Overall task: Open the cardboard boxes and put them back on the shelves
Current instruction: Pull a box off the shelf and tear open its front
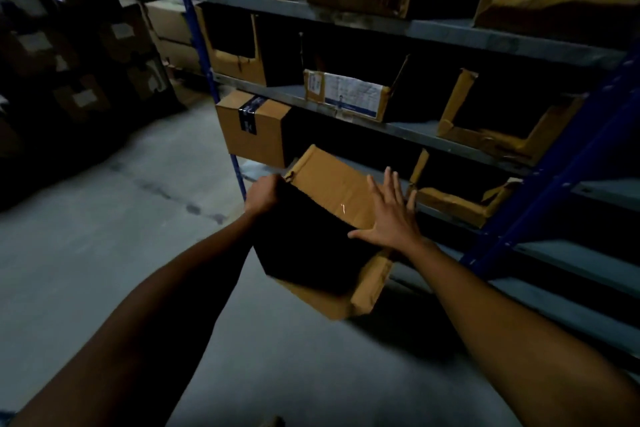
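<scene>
A person's left hand (263,196) and right hand (391,218) hold an opened cardboard box (332,184) in the air in front of the shelves (415,133) of a dim storeroom. The box hangs tilted between the two hands, and its inside is too dark to read.

The left fingers curl over the box's far left corner and grip its torn edge. The right fingers (392,185) are straight and spread, pressed flat on the box's right side rather than wrapped round it.

Just beyond the left fingers, a sealed box (254,128) with dark tape sits on the shelf. Just past the right fingers lies a torn open box (450,201), and a blue upright (519,201) rises farther to that side.

The box looks ready to go back on a shelf, and the hold appears to be the weak point. Only one hand truly grips, and it grips ragged cardboard that could tear. The flat right palm holds by pressure alone, so a slip would probably drop the tilted box to the floor (104,253) below. The box could also catch on the torn open box or the shelf edge as it goes in.
</scene>
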Motion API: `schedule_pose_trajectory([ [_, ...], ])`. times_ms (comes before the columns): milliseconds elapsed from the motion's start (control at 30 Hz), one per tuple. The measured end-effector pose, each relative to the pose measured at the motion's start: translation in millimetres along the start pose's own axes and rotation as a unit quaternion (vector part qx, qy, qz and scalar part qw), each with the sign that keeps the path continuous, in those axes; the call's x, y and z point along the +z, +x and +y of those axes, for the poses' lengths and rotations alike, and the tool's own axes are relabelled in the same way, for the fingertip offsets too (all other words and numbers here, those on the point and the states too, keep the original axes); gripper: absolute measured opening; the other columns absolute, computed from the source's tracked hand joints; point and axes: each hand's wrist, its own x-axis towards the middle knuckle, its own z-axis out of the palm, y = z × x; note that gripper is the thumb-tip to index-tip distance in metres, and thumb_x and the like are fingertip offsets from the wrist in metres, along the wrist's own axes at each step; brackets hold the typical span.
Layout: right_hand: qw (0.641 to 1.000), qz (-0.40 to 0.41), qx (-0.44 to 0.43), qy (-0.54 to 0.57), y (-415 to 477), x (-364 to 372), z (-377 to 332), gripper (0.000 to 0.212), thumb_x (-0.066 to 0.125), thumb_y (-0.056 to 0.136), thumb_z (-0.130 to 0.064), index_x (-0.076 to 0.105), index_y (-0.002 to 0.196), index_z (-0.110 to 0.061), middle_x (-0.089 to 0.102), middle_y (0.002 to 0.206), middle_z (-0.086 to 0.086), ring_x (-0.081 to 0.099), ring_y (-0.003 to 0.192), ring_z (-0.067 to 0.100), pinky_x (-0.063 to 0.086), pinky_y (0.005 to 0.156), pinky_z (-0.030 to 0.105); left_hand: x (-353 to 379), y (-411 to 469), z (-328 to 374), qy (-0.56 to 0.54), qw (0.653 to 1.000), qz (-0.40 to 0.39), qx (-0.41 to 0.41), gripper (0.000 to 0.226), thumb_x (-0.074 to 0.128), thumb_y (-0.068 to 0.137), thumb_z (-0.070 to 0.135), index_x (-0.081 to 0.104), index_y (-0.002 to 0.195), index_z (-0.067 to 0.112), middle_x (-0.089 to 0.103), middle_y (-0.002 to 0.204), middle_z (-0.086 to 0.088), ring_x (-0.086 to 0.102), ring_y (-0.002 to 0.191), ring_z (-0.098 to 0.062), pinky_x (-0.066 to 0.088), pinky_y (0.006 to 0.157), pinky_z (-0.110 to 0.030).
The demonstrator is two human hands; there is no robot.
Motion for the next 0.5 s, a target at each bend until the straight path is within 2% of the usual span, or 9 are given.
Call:
schedule_pose_trajectory([
  [100, 1.000, 0.014, -0.007, 0.010, 22.4, -9.5, -24.7, 0.128, 0.063, 0.068, -0.078, -0.015, 0.154, -0.023, -0.030, 0.158, 0.008, -0.025, 0.146, 0.024, -0.005, 0.117, 0.059, -7.1, 12.3, 19.8, 0.058, 0.989, -0.014, 0.134, 0.021, 0.054, 0.093, 0.017, 0.065, 0.099, 0.001, 0.060, 0.086, -0.017, 0.064, 0.089, -0.036, 0.047, 0.071, -0.040],
  [200, 1.000, 0.023, -0.007, 0.015, 41.3, -12.7, -46.4, 0.127, 0.063, 0.070, -0.076, -0.016, 0.153, -0.023, -0.021, 0.161, 0.006, -0.017, 0.149, 0.021, -0.001, 0.119, 0.055, -13.7, 20.2, 39.8, 0.169, 0.948, -0.022, 0.270, 0.026, 0.054, 0.093, 0.029, 0.068, 0.107, 0.012, 0.065, 0.095, -0.016, 0.065, 0.092, -0.035, 0.042, 0.065, -0.036],
  [300, 0.999, 0.000, 0.011, 0.037, 54.6, -11.1, -58.1, 0.127, 0.066, 0.072, -0.071, -0.017, 0.153, -0.020, -0.010, 0.163, 0.005, -0.005, 0.151, 0.021, 0.004, 0.120, 0.054, -12.2, 27.2, 50.5, 0.245, 0.912, -0.019, 0.329, 0.023, 0.054, 0.093, 0.027, 0.066, 0.104, 0.012, 0.068, 0.105, -0.013, 0.066, 0.095, -0.033, 0.045, 0.067, -0.035],
  [333, 0.998, -0.014, 0.021, 0.049, 57.3, -11.7, -61.2, 0.126, 0.068, 0.073, -0.068, -0.017, 0.153, -0.019, -0.003, 0.164, 0.007, 0.003, 0.151, 0.023, 0.007, 0.120, 0.052, -11.1, 30.3, 50.8, 0.264, 0.900, -0.022, 0.345, 0.021, 0.054, 0.092, 0.026, 0.066, 0.101, 0.012, 0.068, 0.103, -0.012, 0.066, 0.093, -0.032, 0.046, 0.067, -0.035],
  [400, 0.993, -0.045, 0.043, 0.099, 59.7, -11.6, -66.1, 0.124, 0.071, 0.076, -0.059, -0.017, 0.153, -0.018, 0.016, 0.162, 0.012, 0.026, 0.145, 0.030, 0.024, 0.115, 0.046, -10.9, 35.2, 50.4, 0.304, 0.874, -0.029, 0.378, 0.020, 0.052, 0.091, 0.025, 0.065, 0.101, 0.013, 0.069, 0.101, -0.010, 0.066, 0.091, -0.030, 0.048, 0.070, -0.035],
  [500, 0.973, -0.073, 0.093, 0.198, 63.4, -7.3, -75.4, 0.118, 0.072, 0.079, -0.051, -0.016, 0.153, -0.021, 0.041, 0.150, 0.015, 0.047, 0.129, 0.034, 0.044, 0.099, 0.040, -11.2, 43.9, 51.9, 0.341, 0.821, -0.007, 0.458, 0.024, 0.048, 0.091, 0.024, 0.064, 0.110, 0.021, 0.068, 0.102, -0.005, 0.065, 0.093, -0.027, 0.044, 0.080, -0.034],
])
